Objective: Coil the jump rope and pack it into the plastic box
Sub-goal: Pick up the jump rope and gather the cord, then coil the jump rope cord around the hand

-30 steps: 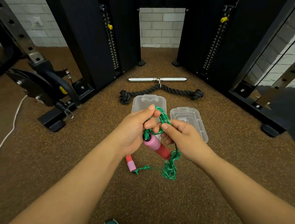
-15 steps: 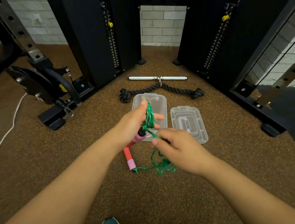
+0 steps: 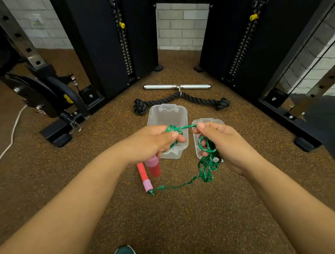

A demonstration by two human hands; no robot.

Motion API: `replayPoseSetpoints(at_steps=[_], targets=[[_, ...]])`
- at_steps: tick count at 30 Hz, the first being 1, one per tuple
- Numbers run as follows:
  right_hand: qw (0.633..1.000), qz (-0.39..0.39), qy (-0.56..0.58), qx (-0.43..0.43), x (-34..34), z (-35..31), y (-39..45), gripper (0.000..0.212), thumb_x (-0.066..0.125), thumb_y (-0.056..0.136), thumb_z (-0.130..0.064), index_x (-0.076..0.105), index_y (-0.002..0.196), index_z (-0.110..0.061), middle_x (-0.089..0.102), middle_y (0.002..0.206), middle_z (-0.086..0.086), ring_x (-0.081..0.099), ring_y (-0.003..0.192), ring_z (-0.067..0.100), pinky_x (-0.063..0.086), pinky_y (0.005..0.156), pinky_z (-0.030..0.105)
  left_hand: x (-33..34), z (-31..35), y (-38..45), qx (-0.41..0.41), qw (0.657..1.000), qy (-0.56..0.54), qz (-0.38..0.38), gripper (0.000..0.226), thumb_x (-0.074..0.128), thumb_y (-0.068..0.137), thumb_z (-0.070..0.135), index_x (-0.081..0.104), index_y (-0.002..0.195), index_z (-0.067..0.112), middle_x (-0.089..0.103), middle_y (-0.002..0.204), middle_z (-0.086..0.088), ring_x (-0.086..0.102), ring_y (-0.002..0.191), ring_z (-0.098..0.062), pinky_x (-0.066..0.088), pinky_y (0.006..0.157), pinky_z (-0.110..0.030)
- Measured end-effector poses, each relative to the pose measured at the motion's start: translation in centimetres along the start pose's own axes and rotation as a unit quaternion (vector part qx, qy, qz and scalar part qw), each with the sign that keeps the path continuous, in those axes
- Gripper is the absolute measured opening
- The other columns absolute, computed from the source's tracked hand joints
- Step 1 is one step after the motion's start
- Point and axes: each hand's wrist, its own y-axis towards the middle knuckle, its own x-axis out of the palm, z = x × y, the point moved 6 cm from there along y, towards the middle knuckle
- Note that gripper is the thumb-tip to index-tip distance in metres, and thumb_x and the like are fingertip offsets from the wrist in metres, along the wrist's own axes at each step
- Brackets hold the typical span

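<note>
The right hand (image 3: 223, 143) has swung out to the side since half a second ago. Then it was low and close to the left hand (image 3: 154, 142). Now the two hands are apart, and a short bit of the green rope (image 3: 206, 167) is pulled straight between them.

The left hand is closed around one handle (image 3: 154, 166) of the jump rope. The pink and red end sticks out below the fist. Some turns of rope are wrapped around its fingers. The right hand pinches the rope between thumb and finger. More loose loops hang from that hand in a messy bunch. From the bunch, the rope runs down to the other handle (image 3: 145, 178), which lies on the brown floor (image 3: 69, 179) just beside the first one.

The clear box (image 3: 167, 115) sits open on the floor, past the hands. Its lid (image 3: 208, 121) lies next to it, on the right. Nothing from the rope is in the box yet.

It looks like the person is in the middle of coiling. A lot of rope is not wound yet. The next move is likely to bring the right hand back and lay another turn over the left hand. The bunch looks tangled, so the person may need to shake it loose first. The handle on the floor will have to be picked up last.
</note>
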Motion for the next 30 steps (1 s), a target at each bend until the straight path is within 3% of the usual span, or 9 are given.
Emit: replayPoseSetpoints(at_steps=[3,7,12,15,18,22,25,27,30], targets=[[0.998,-0.054,0.016,0.005,0.0,0.5,0.1,0.026,0.059,0.085,-0.024,0.068,0.107,-0.012,0.059,0.076,0.001,0.054,0.067,0.009,0.047,0.061,0.023,-1.2,-0.1,0.2,0.009,0.996,-0.064,0.057,0.029,0.041,0.1,0.029,0.067,0.095,0.016,0.033,0.055,0.007,0.032,0.051,-0.008,0.036,0.052,-0.017],[0.994,-0.106,0.018,0.009,-0.2,0.8,-0.2,0.031,0.06,0.082,-0.018,0.067,0.112,-0.018,0.07,0.094,0.004,0.063,0.084,0.012,0.051,0.076,0.024,-2.0,-0.3,0.5,0.017,0.989,-0.098,0.11,0.03,0.04,0.1,0.03,0.064,0.089,0.015,0.033,0.05,0.009,0.032,0.047,-0.007,0.034,0.052,-0.021],[1.0,0.002,-0.001,-0.031,-1.8,0.6,0.7,0.028,0.058,0.088,-0.001,0.067,0.112,-0.01,0.058,0.077,0.007,0.057,0.064,0.011,0.056,0.071,0.023,-2.4,-0.5,0.6,0.014,0.983,-0.117,0.141,0.031,0.039,0.101,0.03,0.061,0.084,0.015,0.035,0.047,0.01,0.033,0.048,-0.009,0.032,0.054,-0.023],[0.999,0.01,-0.04,-0.033,-1.8,0.7,1.0,0.033,0.062,0.085,0.0,0.066,0.116,-0.009,0.057,0.072,-0.001,0.057,0.065,0.011,0.055,0.07,0.02,-2.4,-0.6,0.8,0.01,0.978,-0.136,0.16,0.032,0.039,0.101,0.028,0.06,0.081,0.015,0.035,0.044,0.01,0.033,0.046,-0.009,0.03,0.053,-0.024],[0.996,0.041,-0.061,-0.05,-1.8,0.6,0.8,0.015,0.061,0.088,-0.007,0.071,0.097,-0.013,0.065,0.066,-0.002,0.06,0.067,0.014,0.054,0.067,0.02,-2.7,-0.7,0.9,0.004,0.974,-0.146,0.173,0.031,0.04,0.101,0.028,0.06,0.082,0.015,0.035,0.044,0.011,0.032,0.044,-0.007,0.03,0.051,-0.022],[0.987,0.055,0.148,-0.02,-2.2,1.4,1.0,0.012,0.054,0.092,-0.015,0.064,0.097,-0.011,0.068,0.085,0.005,0.066,0.083,0.016,0.053,0.086,0.034,-2.7,-0.9,0.8,-0.004,0.977,-0.136,0.167,0.03,0.039,0.1,0.029,0.061,0.084,0.015,0.036,0.045,0.01,0.033,0.044,-0.007,0.031,0.05,-0.022],[0.973,0.061,0.22,0.02,-2.0,2.3,1.3,0.014,0.05,0.095,-0.019,0.061,0.101,-0.013,0.07,0.087,0.004,0.066,0.081,0.015,0.052,0.084,0.033,-2.3,-0.7,0.7,-0.007,0.98,-0.126,0.155,0.03,0.039,0.101,0.029,0.06,0.084,0.015,0.036,0.047,0.009,0.034,0.046,-0.009,0.03,0.052,-0.023],[0.975,0.089,0.195,0.052,-1.7,3.0,1.4,0.012,0.049,0.096,-0.02,0.058,0.098,-0.012,0.068,0.081,0.004,0.064,0.074,0.015,0.053,0.078,0.032,-2.0,-0.5,0.7,-0.001,0.982,-0.123,0.143,0.031,0.039,0.1,0.03,0.061,0.085,0.015,0.036,0.047,0.009,0.034,0.047,-0.009,0.03,0.052,-0.023],[0.986,0.152,-0.004,0.065,-2.1,3.4,1.3,0.021,0.052,0.096,-0.018,0.048,0.116,-0.014,0.062,0.087,0.006,0.059,0.072,0.013,0.051,0.071,0.028,-1.1,-0.2,0.8,0.011,0.989,-0.107,0.104,0.032,0.039,0.101,0.031,0.063,0.089,0.015,0.034,0.049,0.008,0.033,0.048,-0.009,0.03,0.052,-0.023]])
